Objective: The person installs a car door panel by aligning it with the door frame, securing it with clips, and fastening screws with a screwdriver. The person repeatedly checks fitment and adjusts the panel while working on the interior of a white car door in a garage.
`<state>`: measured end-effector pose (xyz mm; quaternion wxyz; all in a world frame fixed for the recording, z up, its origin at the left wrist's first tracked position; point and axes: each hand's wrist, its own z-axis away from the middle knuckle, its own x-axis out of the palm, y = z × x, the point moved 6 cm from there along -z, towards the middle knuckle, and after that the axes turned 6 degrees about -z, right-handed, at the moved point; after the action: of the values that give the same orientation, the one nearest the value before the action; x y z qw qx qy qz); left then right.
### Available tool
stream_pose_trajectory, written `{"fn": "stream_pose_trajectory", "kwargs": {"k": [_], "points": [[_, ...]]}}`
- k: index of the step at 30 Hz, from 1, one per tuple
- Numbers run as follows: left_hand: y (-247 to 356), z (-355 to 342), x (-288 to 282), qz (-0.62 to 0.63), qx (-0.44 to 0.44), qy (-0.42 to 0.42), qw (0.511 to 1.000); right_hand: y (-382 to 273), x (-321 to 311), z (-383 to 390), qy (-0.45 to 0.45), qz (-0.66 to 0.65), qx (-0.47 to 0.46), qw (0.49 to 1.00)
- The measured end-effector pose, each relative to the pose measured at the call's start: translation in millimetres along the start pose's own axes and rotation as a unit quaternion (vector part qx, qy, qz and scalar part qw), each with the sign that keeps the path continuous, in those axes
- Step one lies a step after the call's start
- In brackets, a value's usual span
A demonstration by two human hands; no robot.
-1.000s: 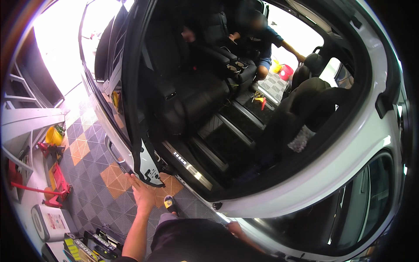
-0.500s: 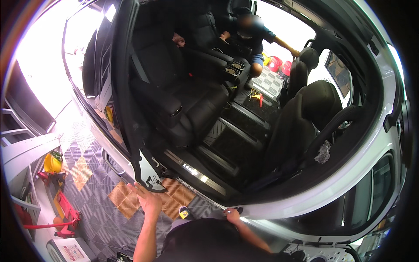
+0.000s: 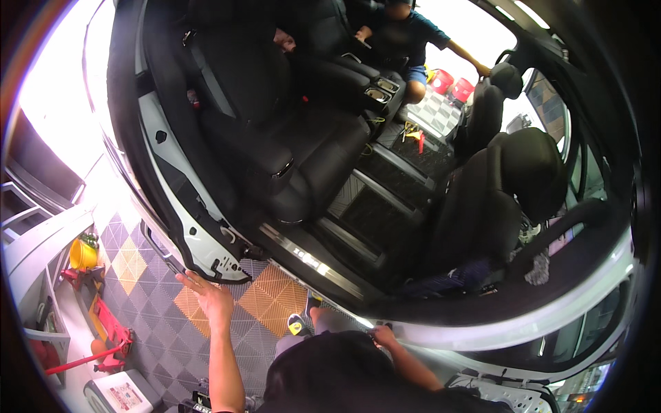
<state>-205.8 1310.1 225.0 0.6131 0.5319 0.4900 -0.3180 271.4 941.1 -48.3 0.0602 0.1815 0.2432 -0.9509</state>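
Note:
My left hand [image 3: 210,297] is raised at the lower end of the white sliding door [image 3: 203,251], its fingers stretched out near the outer door handle [image 3: 160,249]; I cannot tell whether they touch the door. My right hand [image 3: 385,336] is by the white car body at the front end of the doorway. Its fingers are curled closed beside a small dark part, and what they grip is hidden. Between my hands runs the door sill [image 3: 310,261] with a bright metal strip. Inside stands a black passenger seat [image 3: 303,151] with armrests.
A person [image 3: 406,41] crouches at the far doorway, one hand on the front seat headrest [image 3: 506,81]. Red buckets [image 3: 462,89] stand beyond. Floor rails [image 3: 396,194] cross the cabin. To my left are a yellow bucket [image 3: 83,255], a red floor jack [image 3: 110,330] and a grey-white box [image 3: 120,392].
The sliding door has shifted left, showing more of its white inner edge. My left hand has moved left beside it. My right hand stays at the car body while my view has shifted slightly.

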Motion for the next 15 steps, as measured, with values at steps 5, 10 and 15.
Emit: {"fn": "stream_pose_trajectory", "kwargs": {"k": [5,10,15], "points": [[3.9,-33.9,13.0,-0.049,-0.037,-0.012,0.998,-33.8,1.9,-67.1,0.024,0.088,-0.180,0.979],[-1.8,-66.6,35.0,-0.097,-0.043,-0.022,0.994,-79.1,-17.3,-127.9,-0.003,-0.059,-0.083,0.995],[-1.2,-89.2,39.7,-0.154,-0.103,-0.043,0.982,-152.1,-47.4,-172.4,-0.028,-0.125,0.023,0.992]]}}
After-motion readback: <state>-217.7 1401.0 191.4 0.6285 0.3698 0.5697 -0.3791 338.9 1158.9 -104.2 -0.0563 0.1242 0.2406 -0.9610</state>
